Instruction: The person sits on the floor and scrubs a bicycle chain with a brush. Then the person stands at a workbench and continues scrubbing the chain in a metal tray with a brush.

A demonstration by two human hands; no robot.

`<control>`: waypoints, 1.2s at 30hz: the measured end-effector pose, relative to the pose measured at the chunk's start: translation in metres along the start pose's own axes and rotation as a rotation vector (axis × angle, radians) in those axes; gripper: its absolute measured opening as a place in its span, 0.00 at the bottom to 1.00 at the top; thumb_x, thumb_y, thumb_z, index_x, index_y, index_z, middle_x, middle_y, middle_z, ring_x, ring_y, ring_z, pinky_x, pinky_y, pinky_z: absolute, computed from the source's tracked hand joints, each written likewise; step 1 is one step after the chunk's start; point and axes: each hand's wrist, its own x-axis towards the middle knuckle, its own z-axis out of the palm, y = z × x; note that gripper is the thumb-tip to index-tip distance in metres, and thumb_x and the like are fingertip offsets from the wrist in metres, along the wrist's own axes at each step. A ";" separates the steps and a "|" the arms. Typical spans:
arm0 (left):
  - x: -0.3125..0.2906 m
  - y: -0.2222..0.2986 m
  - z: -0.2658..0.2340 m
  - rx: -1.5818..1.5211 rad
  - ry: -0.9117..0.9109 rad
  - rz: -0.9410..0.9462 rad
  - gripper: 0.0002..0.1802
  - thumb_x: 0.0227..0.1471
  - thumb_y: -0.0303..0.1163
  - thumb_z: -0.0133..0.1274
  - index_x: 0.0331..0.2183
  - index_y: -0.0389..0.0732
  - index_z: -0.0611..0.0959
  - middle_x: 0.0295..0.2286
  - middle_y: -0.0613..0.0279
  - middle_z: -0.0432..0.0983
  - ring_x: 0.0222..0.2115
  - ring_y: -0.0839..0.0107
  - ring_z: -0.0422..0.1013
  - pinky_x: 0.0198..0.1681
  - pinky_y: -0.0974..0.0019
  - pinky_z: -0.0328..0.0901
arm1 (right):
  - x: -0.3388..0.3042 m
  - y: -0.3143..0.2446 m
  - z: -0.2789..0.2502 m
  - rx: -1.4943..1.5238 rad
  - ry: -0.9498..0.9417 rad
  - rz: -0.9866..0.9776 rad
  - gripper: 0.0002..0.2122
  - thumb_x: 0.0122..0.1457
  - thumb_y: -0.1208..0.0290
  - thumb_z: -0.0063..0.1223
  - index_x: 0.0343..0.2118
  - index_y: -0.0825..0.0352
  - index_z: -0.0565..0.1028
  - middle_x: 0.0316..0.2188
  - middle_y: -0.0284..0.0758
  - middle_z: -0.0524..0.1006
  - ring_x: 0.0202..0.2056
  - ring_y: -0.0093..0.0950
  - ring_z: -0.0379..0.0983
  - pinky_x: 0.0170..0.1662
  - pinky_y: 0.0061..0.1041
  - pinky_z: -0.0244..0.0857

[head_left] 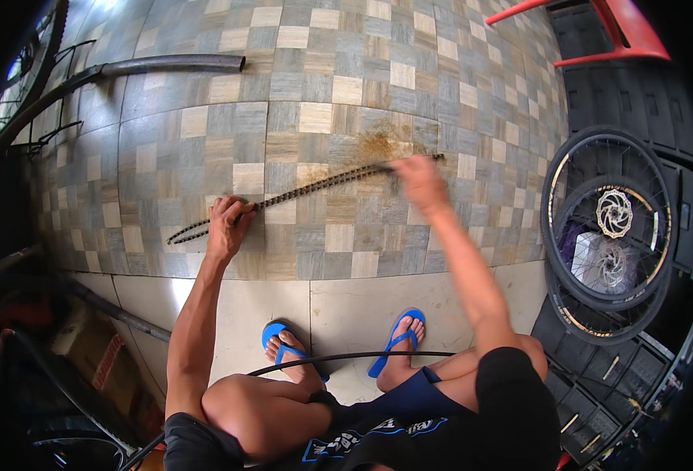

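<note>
A dark bicycle chain lies doubled over on the tiled floor, slanting from lower left up to the right. My left hand is closed on it near its looped left end, fingertips pressed to the floor. Over the right part of the chain is my right hand, blurred by motion. Its fingers look closed, and a small dark thing sticks out on their left side; what it is cannot be made out. A brownish stain marks the tiles just beyond the chain.
Bicycle wheels with disc rotors lean at the right by dark crates. A red plastic chair stands far right. A grey tube reaches in from the left. A cardboard box sits lower left; a thin black tube crosses my feet.
</note>
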 end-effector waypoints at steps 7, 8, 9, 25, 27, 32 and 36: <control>0.002 -0.003 0.006 0.007 0.012 0.009 0.08 0.53 0.30 0.66 0.37 0.46 0.87 0.38 0.65 0.78 0.42 0.59 0.70 0.47 0.54 0.61 | 0.015 -0.037 -0.012 -0.299 0.105 -0.113 0.09 0.72 0.64 0.50 0.43 0.57 0.83 0.36 0.35 0.75 0.41 0.32 0.72 0.44 0.33 0.70; 0.002 -0.003 0.006 0.000 0.014 0.015 0.08 0.53 0.30 0.66 0.37 0.46 0.87 0.38 0.64 0.78 0.42 0.59 0.70 0.47 0.54 0.61 | 0.004 -0.084 0.020 -0.093 0.082 -0.027 0.09 0.70 0.67 0.52 0.45 0.58 0.83 0.37 0.37 0.77 0.42 0.34 0.74 0.45 0.34 0.72; 0.004 -0.002 0.006 -0.010 0.013 0.024 0.08 0.53 0.30 0.66 0.37 0.46 0.86 0.38 0.64 0.78 0.42 0.59 0.71 0.47 0.54 0.61 | -0.003 -0.112 0.041 -0.033 -0.211 0.000 0.16 0.69 0.53 0.54 0.42 0.62 0.82 0.36 0.36 0.75 0.43 0.36 0.73 0.51 0.38 0.69; 0.004 0.008 0.003 0.013 0.015 -0.009 0.08 0.52 0.29 0.66 0.37 0.44 0.87 0.39 0.62 0.78 0.43 0.57 0.71 0.48 0.55 0.62 | 0.000 -0.083 0.028 -0.169 0.017 -0.210 0.28 0.69 0.37 0.44 0.31 0.63 0.75 0.28 0.30 0.67 0.33 0.30 0.66 0.39 0.34 0.63; 0.006 0.005 0.004 -0.003 0.008 -0.007 0.08 0.52 0.29 0.66 0.37 0.45 0.87 0.39 0.62 0.78 0.43 0.57 0.71 0.48 0.54 0.62 | -0.009 -0.076 0.082 -0.143 -0.081 -0.255 0.30 0.67 0.33 0.44 0.28 0.61 0.74 0.29 0.31 0.67 0.31 0.29 0.65 0.38 0.34 0.63; 0.006 0.005 0.002 -0.004 0.032 0.019 0.08 0.52 0.30 0.65 0.37 0.45 0.87 0.38 0.63 0.78 0.42 0.58 0.70 0.46 0.54 0.61 | -0.007 0.004 0.009 -0.108 0.059 0.087 0.30 0.68 0.34 0.43 0.29 0.61 0.75 0.30 0.29 0.67 0.31 0.27 0.66 0.34 0.28 0.61; 0.012 0.005 0.010 -0.001 -0.013 0.024 0.09 0.52 0.29 0.65 0.38 0.44 0.86 0.39 0.62 0.79 0.43 0.57 0.71 0.47 0.54 0.63 | 0.013 0.090 -0.076 -0.570 0.289 -0.225 0.32 0.66 0.31 0.43 0.33 0.63 0.79 0.31 0.33 0.72 0.37 0.31 0.70 0.41 0.37 0.64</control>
